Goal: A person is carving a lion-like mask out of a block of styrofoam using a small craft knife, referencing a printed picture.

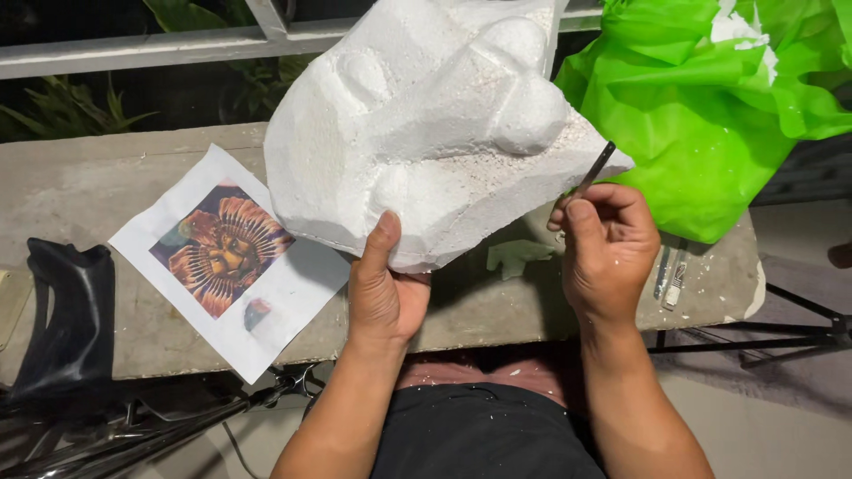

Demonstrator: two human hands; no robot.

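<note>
My left hand (383, 288) grips the lower edge of a large white foam carving (426, 124), thumb on its front face, holding it tilted up above a concrete ledge (106, 186). The foam has rounded raised shapes cut into it. My right hand (605, 244) pinches a thin dark blade (596, 167) whose tip touches the foam's right edge.
A printed colour picture on white paper (226, 257) lies on the ledge at left. A black bag (71, 310) sits at the far left. Crumpled green plastic (701, 98) fills the top right. Small tools (670, 279) lie on the ledge by my right hand. Metal railing and plants stand behind.
</note>
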